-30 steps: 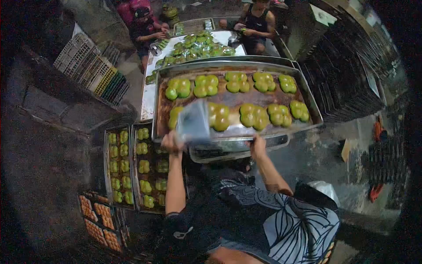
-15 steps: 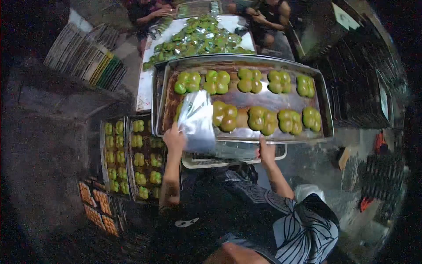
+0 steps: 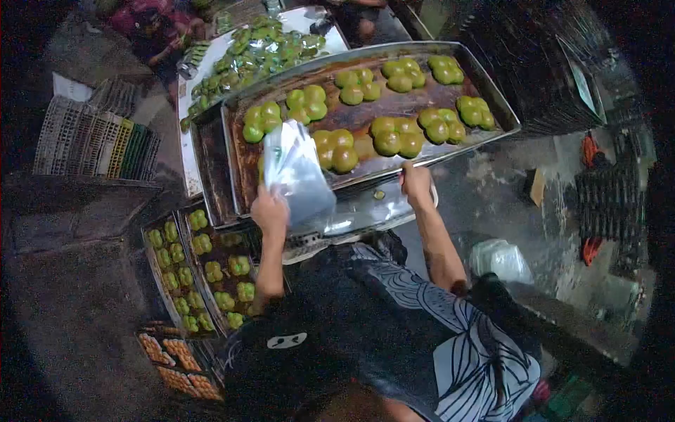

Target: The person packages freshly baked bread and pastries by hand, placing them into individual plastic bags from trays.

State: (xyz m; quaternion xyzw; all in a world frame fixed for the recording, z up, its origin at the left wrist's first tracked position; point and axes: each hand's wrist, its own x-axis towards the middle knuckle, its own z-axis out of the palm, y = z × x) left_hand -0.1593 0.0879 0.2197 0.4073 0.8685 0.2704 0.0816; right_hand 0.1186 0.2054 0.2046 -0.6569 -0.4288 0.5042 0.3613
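Observation:
Clusters of round green buns (image 3: 398, 136) lie in two rows on a metal baking tray (image 3: 394, 107). At the tray's near left corner, my left hand (image 3: 271, 212) is closed on a stack of clear plastic bags (image 3: 301, 177), which covers part of a cluster in the near row. My right hand (image 3: 416, 184) has its fingers curled at the near rim of the tray. Beneath that rim, a shiny, plastic-covered surface (image 3: 351, 212) sits close to my body, with a small round yellowish piece on it.
Wrapped green buns (image 3: 256, 60) are heaped on a white table (image 3: 188, 151) beyond the tray. Other trays of green buns (image 3: 202, 244) stand low at left. Crates (image 3: 98, 141) are stacked farther left. A person (image 3: 151, 24) is at the table's far side.
My view has turned, so the tray slants up to the right and the table appears farther left. Both hands keep their holds, and more of the plastic-covered surface shows below the tray.

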